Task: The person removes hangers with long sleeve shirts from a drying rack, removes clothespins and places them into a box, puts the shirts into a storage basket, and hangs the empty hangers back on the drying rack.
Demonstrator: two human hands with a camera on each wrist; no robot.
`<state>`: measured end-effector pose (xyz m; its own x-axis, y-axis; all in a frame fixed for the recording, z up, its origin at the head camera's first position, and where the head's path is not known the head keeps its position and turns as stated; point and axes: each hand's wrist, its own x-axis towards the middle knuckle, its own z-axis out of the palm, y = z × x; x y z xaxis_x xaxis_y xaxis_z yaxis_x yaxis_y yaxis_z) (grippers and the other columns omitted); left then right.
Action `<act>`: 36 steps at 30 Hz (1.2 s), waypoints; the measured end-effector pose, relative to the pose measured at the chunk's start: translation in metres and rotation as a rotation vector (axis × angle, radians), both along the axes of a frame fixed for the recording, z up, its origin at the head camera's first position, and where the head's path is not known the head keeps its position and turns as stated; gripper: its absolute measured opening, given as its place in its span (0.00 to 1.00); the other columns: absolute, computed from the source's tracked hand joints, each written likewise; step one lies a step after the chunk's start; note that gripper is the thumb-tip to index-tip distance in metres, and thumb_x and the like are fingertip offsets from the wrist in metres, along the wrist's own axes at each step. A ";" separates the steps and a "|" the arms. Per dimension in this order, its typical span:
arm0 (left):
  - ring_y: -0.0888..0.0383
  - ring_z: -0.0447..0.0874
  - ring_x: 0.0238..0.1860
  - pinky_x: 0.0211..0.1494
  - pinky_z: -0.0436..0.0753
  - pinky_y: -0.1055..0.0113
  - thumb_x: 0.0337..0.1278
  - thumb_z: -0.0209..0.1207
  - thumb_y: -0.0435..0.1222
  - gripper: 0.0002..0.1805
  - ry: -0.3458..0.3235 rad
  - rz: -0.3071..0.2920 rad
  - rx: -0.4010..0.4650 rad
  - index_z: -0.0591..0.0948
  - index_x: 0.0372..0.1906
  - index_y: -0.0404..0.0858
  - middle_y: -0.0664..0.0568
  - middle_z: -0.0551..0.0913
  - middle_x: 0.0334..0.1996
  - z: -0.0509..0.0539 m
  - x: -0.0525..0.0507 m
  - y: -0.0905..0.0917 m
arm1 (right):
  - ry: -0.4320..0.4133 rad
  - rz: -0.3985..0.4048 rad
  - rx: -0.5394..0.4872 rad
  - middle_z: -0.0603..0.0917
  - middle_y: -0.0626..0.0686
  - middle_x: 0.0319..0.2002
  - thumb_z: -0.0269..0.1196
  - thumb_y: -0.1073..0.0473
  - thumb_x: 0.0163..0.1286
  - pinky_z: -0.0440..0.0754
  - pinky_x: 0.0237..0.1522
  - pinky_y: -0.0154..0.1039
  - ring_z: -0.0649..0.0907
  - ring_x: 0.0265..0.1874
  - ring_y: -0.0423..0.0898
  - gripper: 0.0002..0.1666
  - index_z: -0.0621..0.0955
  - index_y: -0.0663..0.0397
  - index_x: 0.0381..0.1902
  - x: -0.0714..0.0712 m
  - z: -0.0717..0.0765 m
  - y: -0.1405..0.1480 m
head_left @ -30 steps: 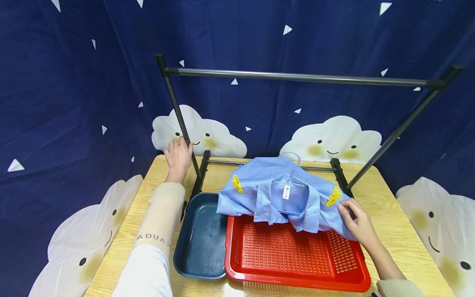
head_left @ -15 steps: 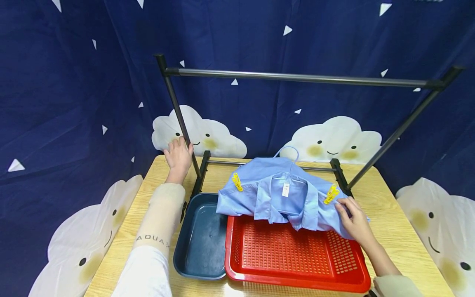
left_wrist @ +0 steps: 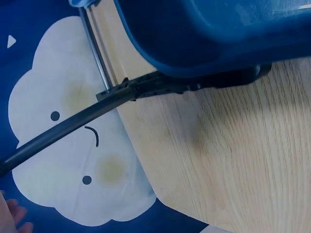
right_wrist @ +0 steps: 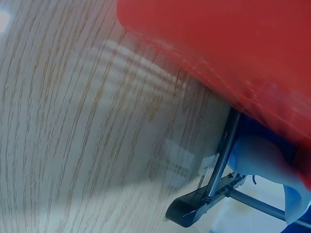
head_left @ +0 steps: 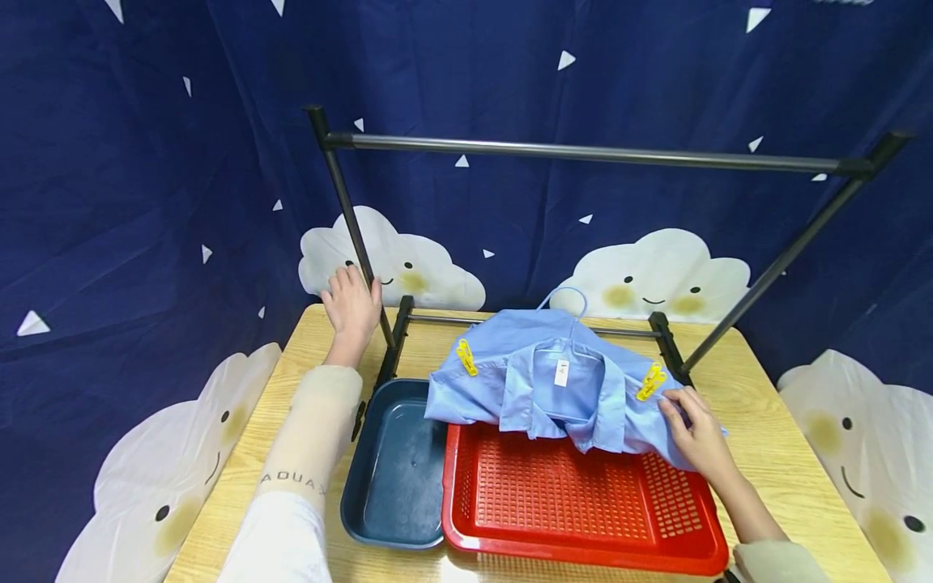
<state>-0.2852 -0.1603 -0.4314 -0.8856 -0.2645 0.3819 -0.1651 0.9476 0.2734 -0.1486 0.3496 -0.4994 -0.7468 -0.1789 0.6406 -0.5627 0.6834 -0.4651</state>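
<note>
A light blue collared shirt [head_left: 535, 328] on a hanger [head_left: 572, 301] lies over the back of the red basket [head_left: 583, 551], its hook rising behind the collar. One yellow clothespin [head_left: 466, 358] is clipped at the left shoulder, another yellow clothespin [head_left: 651, 381] at the right. My right hand [head_left: 696, 429] pinches the shirt just beside the right clothespin; the right wrist view does not show this hand. At the rack's left post my left hand [head_left: 352, 304] hovers with loosely bent fingers, holding nothing. In the left wrist view only its fingertips [left_wrist: 17, 212] show, apart from the post.
A black clothes rack [head_left: 605, 152] stands on the wooden table [head_left: 787, 453], its bar high above the shirt. Left of the basket sits a dark blue tray [head_left: 408, 470]. A navy curtain [head_left: 182, 162] with white clouds hangs behind.
The hanger hook has tipped up and slightly left, and the right clothespin has shifted a little up and left with the shirt. My left hand has stayed nearly still.
</note>
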 end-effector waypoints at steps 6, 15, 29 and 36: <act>0.42 0.66 0.44 0.47 0.64 0.50 0.63 0.45 0.45 0.19 0.271 -0.155 0.061 0.69 0.45 0.31 0.39 0.69 0.43 0.003 0.008 0.013 | 0.013 0.010 0.009 0.74 0.52 0.28 0.58 0.72 0.61 0.64 0.34 0.35 0.68 0.30 0.36 0.02 0.76 0.68 0.33 0.000 0.000 0.000; 0.45 0.68 0.41 0.49 0.65 0.53 0.62 0.44 0.43 0.18 0.367 -0.448 0.061 0.72 0.44 0.32 0.42 0.74 0.41 0.007 0.020 0.042 | 0.020 0.016 0.026 0.73 0.51 0.27 0.58 0.72 0.61 0.64 0.33 0.34 0.67 0.29 0.35 0.02 0.77 0.67 0.33 -0.001 0.000 0.002; 0.49 0.69 0.48 0.51 0.66 0.57 0.64 0.44 0.45 0.20 0.100 -0.751 -0.118 0.73 0.50 0.36 0.46 0.74 0.45 -0.011 0.043 0.072 | 0.022 0.028 0.022 0.74 0.52 0.27 0.58 0.73 0.60 0.64 0.35 0.35 0.69 0.30 0.37 0.03 0.77 0.67 0.33 0.000 0.001 0.002; 0.51 0.69 0.51 0.54 0.66 0.55 0.65 0.41 0.48 0.21 -0.002 -0.812 -0.143 0.74 0.50 0.38 0.48 0.75 0.47 -0.020 0.050 0.079 | 0.018 0.035 0.023 0.73 0.51 0.26 0.58 0.74 0.60 0.64 0.34 0.35 0.68 0.29 0.37 0.03 0.77 0.66 0.33 0.000 0.001 0.003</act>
<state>-0.2348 -0.0818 -0.4517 -0.7810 0.5095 0.3612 0.5859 0.7979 0.1414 -0.1482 0.3522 -0.4988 -0.7279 -0.2193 0.6497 -0.5947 0.6734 -0.4391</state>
